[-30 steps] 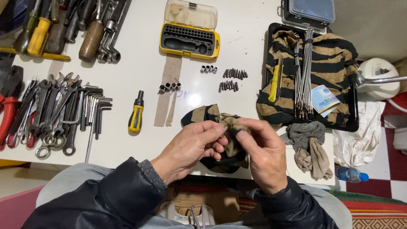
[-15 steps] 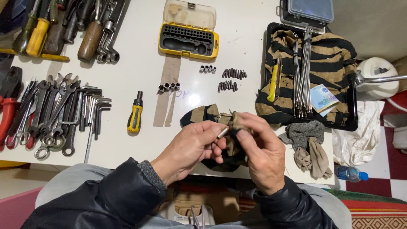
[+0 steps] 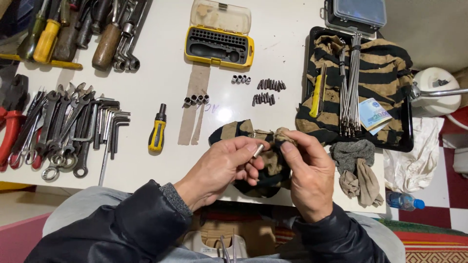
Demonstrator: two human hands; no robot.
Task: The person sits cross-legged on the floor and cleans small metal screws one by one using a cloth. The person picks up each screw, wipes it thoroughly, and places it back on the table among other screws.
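At the far left of the white desk (image 3: 161,73) lie red pliers (image 3: 9,131), and beside them a fan of wrenches (image 3: 58,131) and hex keys (image 3: 109,129); screwdrivers (image 3: 73,29) crowd the 10 o'clock corner. A short yellow-handled driver (image 3: 157,129) lies near the middle, its shaft pointing to 12 o'clock, and a yellow bit case (image 3: 219,41) stands open at 12 o'clock, with small sockets (image 3: 196,100) and a scatter of dark bits (image 3: 267,90) below it. The left hand (image 3: 219,170) has its grip closed, thumb and fingertips pinching a small metal socket (image 3: 258,150) by its lower end. The socket's long axis runs from 7 o'clock up to 1 o'clock, its free end tilted toward the right hand (image 3: 307,180). That hand's grip is closed on a bunch of striped rag (image 3: 273,163), whose gathered tip sits just at 2 o'clock from the socket, near it, though I cannot tell if they touch. So the rag lies to the right of the socket, and the right hand is the nearer to it. Further right, a black tray (image 3: 407,141) at 2 o'clock holds a striped cloth (image 3: 385,68), long metal rods (image 3: 351,87) and a yellow tool (image 3: 317,95). A grey rag (image 3: 356,165) lies at 4 o'clock.
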